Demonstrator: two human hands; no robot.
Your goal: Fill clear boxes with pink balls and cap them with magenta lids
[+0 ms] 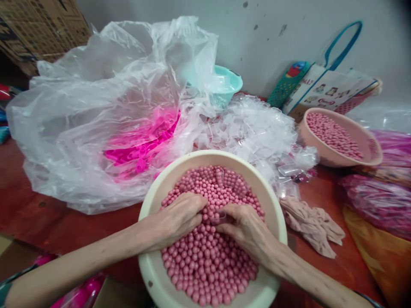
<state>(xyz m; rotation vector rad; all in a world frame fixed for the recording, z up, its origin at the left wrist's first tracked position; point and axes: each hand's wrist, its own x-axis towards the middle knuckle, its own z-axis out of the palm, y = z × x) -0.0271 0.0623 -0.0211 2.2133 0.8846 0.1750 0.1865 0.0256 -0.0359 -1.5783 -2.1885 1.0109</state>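
Note:
A cream basin [279,201] full of pink beads [208,261] stands before me, and both hands reach into it. My left hand [184,214] is closed over the beads at left of the middle, its fingers curled; what they hold, if anything, is hidden. Facing it, my right hand [245,226] pinches a small clear plastic container [218,217] between thumb and fingers, low among the beads. Farther back in the basin, small clear plastic pieces [220,176] rest on the beads.
Behind the basin lie a heap of clear plastic pieces [250,128] and a big clear bag [80,115] with bright pink plastic parts [144,147]. A turquoise basin [229,81] stands behind. At right are a pink bowl [369,156] of beads, a crumpled cloth [313,224] and wrapped bundles [375,196].

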